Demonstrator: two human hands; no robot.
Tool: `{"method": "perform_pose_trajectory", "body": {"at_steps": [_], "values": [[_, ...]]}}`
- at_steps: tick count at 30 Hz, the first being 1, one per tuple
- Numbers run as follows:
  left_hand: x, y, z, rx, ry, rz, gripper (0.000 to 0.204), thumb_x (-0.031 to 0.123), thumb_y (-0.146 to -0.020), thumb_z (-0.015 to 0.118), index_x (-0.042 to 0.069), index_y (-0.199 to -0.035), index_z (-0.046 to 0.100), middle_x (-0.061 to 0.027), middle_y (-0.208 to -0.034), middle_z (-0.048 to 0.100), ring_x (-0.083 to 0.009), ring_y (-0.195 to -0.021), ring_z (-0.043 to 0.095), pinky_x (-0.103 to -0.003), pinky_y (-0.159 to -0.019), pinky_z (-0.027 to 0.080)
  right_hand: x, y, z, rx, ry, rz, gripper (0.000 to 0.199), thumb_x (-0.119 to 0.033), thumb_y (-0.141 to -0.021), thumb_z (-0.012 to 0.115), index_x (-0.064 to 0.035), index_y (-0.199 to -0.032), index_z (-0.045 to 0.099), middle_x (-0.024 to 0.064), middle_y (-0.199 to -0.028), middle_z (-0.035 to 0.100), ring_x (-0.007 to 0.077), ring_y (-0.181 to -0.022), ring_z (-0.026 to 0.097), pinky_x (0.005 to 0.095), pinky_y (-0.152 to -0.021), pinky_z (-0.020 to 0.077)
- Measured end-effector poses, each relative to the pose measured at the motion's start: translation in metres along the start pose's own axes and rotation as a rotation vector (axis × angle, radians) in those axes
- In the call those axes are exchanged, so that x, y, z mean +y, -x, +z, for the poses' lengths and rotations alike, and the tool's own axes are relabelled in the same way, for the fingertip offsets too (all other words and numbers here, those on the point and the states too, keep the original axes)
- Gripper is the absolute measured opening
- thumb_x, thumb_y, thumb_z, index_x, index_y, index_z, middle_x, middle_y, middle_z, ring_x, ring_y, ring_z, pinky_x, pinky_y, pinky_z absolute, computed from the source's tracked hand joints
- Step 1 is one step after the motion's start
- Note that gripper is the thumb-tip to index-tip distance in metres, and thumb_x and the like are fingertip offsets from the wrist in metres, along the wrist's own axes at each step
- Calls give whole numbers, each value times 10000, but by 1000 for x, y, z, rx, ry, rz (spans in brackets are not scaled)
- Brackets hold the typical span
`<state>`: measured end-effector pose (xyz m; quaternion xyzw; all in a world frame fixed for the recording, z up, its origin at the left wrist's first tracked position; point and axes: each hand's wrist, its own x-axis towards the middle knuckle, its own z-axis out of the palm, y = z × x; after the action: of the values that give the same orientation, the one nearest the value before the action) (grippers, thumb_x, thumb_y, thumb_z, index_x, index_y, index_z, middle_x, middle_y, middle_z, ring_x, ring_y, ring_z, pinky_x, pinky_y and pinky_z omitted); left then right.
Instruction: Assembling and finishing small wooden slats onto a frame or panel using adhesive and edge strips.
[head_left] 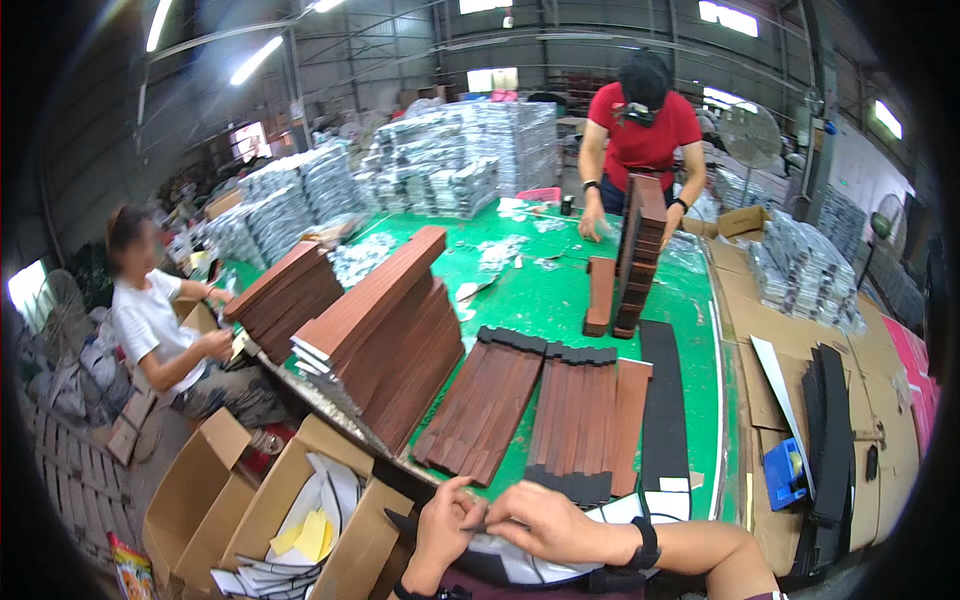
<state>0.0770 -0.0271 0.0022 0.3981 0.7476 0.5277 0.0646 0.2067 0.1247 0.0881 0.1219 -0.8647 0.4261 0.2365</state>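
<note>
Warehouse, green table (pixel 560 300). Left hand (pixel 443 525) pinches end of thin dark strip (pixel 478 527); right hand (pixel 545 525) curled over its other end. Strip lies crosswise between hands, at near table edge. Brown slats (pixel 580 420) just beyond fingers.

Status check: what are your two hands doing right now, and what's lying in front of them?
Left hand and right hand together at table edge, pinching a thin dark strip. Rows of brown boards on green table just ahead. Open cardboard box at left.
</note>
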Motion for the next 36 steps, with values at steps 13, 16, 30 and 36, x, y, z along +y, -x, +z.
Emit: {"method": "perform_pose_trajectory", "body": {"at_steps": [13,16,30,36], "values": [[9,-1,12,167,-217,297,264,39,-779,835,12,-1006,703,-136,-968,642,-213,-676,650,-311,-575,546,62,-13,-11,-142,-227,632,268,-224,-922,697,20,-1023,660,128,-874,706,205,-830,693,343,-731,534],[8,3,14,86,-120,190,321,50,-745,867,2,-1013,696,-124,-981,654,-181,-671,650,-283,-558,522,76,-5,-2,-113,-347,684,255,-225,-924,705,7,-1021,667,87,-868,700,144,-821,664,305,-733,524],[-15,9,19,83,-345,21,194,116,-888,732,44,-1064,693,-162,-983,691,-346,-864,684,-402,-741,563,86,-9,-13,-125,268,403,637,-301,-868,756,45,-1347,519,212,-1182,604,398,-1127,584,434,-948,484],[-14,5,34,50,-256,35,284,134,-833,783,15,-1037,625,-173,-1076,717,-361,-901,691,-406,-760,559,107,4,-10,-245,388,238,516,-323,-811,788,5,-1173,621,212,-1343,532,381,-1321,463,502,-1081,364]]}}
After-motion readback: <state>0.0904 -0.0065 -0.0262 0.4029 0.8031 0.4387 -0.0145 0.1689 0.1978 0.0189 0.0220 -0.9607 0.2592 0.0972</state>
